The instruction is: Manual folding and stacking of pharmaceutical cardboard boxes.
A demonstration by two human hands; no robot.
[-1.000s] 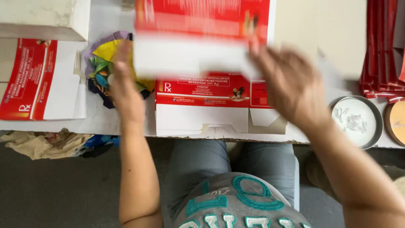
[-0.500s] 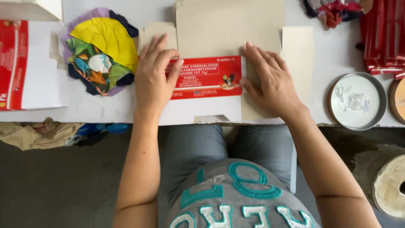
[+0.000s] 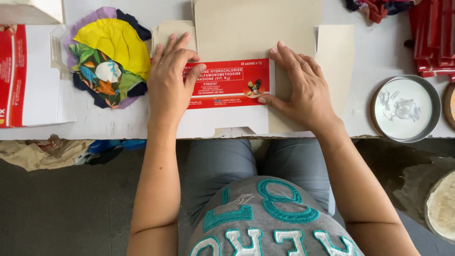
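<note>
A flattened cardboard carton (image 3: 256,28) lies plain brown side up on the white table (image 3: 374,57) in front of me. One flap with a red and white printed face (image 3: 230,83) is folded over towards me. My left hand (image 3: 170,83) presses flat on the left end of that flap, fingers spread. My right hand (image 3: 301,90) presses flat at the flap's right end, partly on the brown board. Neither hand grips anything.
A pile of coloured cloth scraps (image 3: 109,57) lies left of the carton. Another red and white flat carton (image 3: 23,76) sits at far left. A round metal tin with clear paste (image 3: 405,108) stands at right, below a stack of red cartons (image 3: 433,35).
A second ago I held the carton up, printed side facing me. It now lies flat on the table, brown side up, with the red flap folded over and both palms pressing it.
</note>
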